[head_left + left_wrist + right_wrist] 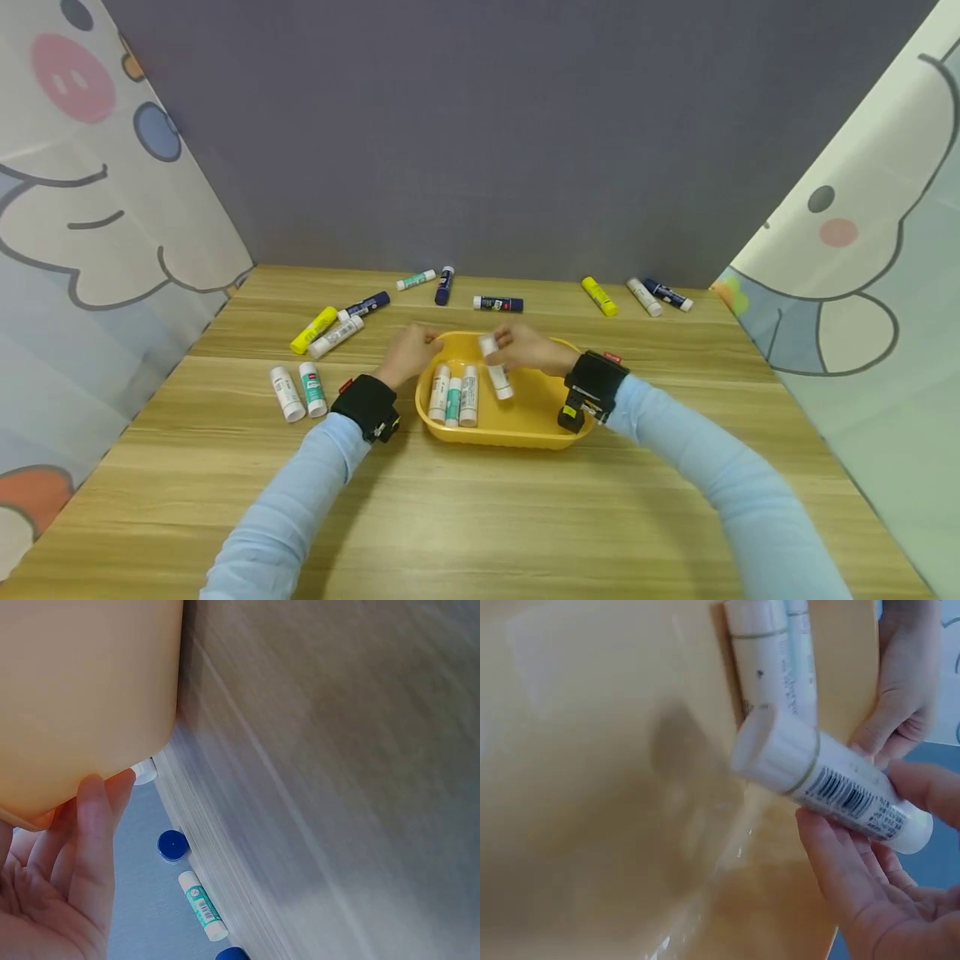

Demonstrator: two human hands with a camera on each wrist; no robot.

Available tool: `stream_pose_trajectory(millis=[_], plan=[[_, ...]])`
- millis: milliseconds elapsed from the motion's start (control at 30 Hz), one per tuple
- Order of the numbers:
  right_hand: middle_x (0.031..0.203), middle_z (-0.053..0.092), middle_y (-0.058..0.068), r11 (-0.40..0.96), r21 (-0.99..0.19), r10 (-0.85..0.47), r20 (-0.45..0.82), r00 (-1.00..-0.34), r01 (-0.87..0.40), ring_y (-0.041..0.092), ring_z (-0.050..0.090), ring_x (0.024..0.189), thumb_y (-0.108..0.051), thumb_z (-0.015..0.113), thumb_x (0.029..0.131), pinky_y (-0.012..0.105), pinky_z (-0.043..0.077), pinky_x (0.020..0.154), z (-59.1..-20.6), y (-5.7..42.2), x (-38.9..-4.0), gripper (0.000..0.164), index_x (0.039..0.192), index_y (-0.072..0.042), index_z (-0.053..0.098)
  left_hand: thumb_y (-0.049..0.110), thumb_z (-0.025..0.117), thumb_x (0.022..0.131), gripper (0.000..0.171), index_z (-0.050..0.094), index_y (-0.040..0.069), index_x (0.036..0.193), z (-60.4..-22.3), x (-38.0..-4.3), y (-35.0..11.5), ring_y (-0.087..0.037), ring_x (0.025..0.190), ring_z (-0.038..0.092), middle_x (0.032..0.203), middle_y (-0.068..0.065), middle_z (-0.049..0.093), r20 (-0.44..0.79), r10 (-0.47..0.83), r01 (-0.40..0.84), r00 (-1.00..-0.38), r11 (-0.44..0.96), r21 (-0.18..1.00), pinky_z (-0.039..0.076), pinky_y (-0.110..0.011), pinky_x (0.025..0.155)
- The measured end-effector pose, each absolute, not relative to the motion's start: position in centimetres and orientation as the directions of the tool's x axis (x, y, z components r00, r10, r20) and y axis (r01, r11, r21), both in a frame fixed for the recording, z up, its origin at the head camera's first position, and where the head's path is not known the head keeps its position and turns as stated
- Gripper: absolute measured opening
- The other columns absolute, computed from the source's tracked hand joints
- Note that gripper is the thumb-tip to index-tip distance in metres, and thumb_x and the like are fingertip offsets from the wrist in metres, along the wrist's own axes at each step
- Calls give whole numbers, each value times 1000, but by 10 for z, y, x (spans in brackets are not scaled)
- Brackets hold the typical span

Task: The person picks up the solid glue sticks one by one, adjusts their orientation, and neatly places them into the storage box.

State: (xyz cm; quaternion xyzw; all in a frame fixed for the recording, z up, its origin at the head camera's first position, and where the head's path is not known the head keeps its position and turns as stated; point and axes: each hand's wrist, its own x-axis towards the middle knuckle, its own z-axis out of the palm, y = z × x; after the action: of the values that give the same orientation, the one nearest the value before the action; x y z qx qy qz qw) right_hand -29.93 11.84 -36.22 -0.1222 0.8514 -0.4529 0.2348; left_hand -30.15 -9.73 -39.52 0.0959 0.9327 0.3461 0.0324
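Observation:
My right hand (522, 348) pinches a white glue stick (495, 367) between thumb and fingers, tilted over the yellow plastic basket (540, 437). In the right wrist view the held stick's barcode faces the camera and its cap end points into the basket. My left hand (408, 354) grips the basket's rim at the far left corner; in the left wrist view its fingers (94, 825) press the outer wall below the rim. Inside the basket, on the left, three sticks lie side by side: a white one (439, 393), a green-and-white one (453, 403) and another white one (468, 397).
Left of the basket lie white (287, 394), green (313, 389), yellow (313, 331) and blue glue sticks (364, 306). Several more, among them a blue-labelled one (498, 304) and a yellow one (599, 297), lie along the back of the wooden table (480, 517), before a grey panel (480, 150).

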Motion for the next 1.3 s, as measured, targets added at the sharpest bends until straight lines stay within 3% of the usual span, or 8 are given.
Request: stream_pose_trajectory(millis=[400,533,767,1300], plan=[[113,53,18,599,-801,-489,-367,-791,1,20,57,87,-13,61,86,34,52,75,-378,115,-299,52,133,-2,40,15,52,92,30,63,-1,115,-395,-302,-97,-27,97,60,115,-18,62,27,204,175,-979,759,627,47,-41,86],[109,58,14,638,-770,-476,-411,-778,16,18,60,83,-17,61,87,30,53,72,-383,114,-299,49,129,-2,43,16,52,92,30,63,0,115,-394,-302,-96,-26,91,60,115,-18,62,29,206,179,-978,765,619,48,-39,82],[105,60,12,713,-701,-419,-462,-782,32,17,61,81,-23,63,86,27,53,70,-388,111,-299,50,126,1,45,16,52,92,29,63,1,114,-393,-300,-96,-24,90,60,114,-17,63,32,207,183,-978,767,614,48,-39,82],[94,63,11,709,-704,-413,-464,-784,43,14,61,70,-19,64,86,27,54,66,-386,107,-294,43,120,2,48,15,52,92,29,64,1,114,-396,-300,-95,-25,92,60,113,-16,64,38,188,170,-981,759,629,47,-39,84]])
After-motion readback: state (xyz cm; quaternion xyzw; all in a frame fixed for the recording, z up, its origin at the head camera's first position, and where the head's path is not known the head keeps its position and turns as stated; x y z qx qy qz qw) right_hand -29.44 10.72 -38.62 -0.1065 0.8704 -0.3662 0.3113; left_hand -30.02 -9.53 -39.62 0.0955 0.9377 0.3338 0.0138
